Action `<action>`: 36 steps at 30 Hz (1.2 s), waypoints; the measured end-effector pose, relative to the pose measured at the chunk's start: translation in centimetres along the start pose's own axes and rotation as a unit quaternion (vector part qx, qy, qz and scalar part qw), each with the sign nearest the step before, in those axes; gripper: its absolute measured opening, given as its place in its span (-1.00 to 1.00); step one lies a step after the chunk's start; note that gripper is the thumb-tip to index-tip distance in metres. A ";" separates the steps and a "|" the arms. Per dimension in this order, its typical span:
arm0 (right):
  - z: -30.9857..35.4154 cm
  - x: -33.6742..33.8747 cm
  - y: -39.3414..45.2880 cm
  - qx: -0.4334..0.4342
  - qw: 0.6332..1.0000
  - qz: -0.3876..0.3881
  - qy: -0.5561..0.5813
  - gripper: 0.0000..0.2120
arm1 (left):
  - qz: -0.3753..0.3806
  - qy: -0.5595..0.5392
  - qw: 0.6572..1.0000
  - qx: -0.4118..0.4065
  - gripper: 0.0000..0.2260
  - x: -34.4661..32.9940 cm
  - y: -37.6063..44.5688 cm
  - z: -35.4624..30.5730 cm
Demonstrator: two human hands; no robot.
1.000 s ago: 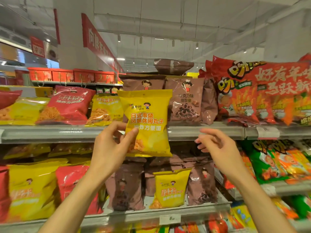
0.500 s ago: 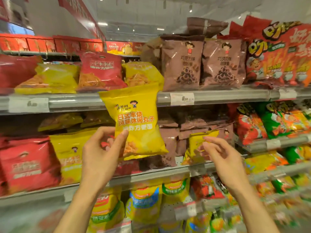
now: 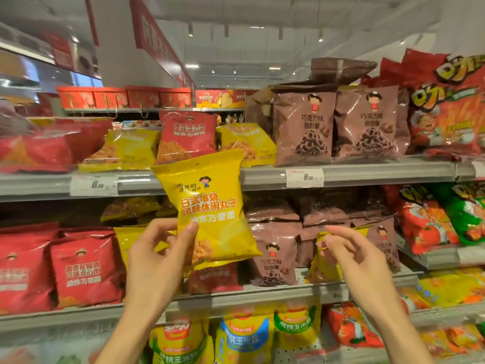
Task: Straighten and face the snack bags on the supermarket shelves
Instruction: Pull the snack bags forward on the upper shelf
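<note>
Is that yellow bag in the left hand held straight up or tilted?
Tilted. The yellow bag leans with its top edge towards the left, gripped low by the left hand, in front of the shelves and off them.

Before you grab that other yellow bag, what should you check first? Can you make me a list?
1. Left hand has a firm grip on the yellow snack bag: ok, thumb in front, fingers behind.
2. Held bag faces forward: ok, print readable, though tilted.
3. Right hand free to take a bag: cannot tell, its fingertips are at the top edge of the misplaced yellow bag, maybe already pinching it.
4. That bag sits with its own kind: not ok, it stands among the brown chocolate ring bags.
5. Room in the yellow row on the top shelf: cannot tell.
</note>
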State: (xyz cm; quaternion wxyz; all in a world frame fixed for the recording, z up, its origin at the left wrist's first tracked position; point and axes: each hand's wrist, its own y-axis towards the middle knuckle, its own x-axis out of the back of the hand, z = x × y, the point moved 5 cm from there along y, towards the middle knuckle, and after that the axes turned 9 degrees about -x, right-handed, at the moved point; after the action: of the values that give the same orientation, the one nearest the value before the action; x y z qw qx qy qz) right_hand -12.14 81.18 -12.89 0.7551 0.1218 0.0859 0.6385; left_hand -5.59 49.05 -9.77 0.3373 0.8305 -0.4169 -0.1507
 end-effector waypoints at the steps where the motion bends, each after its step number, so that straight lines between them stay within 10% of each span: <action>1: 0.0 -0.2 0.2 0.003 1.000 0.001 -0.007 -0.86 | 0.001 0.000 1.000 -0.004 -0.83 0.2 0.1 0.0; 19: 9.0 -12.6 1.5 0.113 0.986 -0.003 -0.120 -0.85 | 0.000 -0.014 0.996 -0.085 -0.87 10.0 10.7 0.6; 26: 15.6 -20.7 5.0 0.204 0.917 -0.075 -0.334 -0.68 | 0.023 -0.004 0.993 -0.114 -0.81 13.3 17.1 0.1; 31: 15.7 -24.8 8.8 0.139 0.855 -0.079 -0.493 -0.41 | 0.032 0.051 0.990 -0.130 -0.83 14.2 19.5 0.1; 36: 15.0 -26.1 9.2 0.093 0.868 -0.060 -0.484 -0.46 | 0.036 0.094 0.984 -0.150 -0.84 14.9 20.1 -0.3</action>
State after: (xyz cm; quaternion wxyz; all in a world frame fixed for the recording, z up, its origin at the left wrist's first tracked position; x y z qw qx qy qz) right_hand -20.95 55.74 3.44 0.7237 0.4801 -0.2244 0.4419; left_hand -8.23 28.77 4.66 0.5007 0.7654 -0.3860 -0.1204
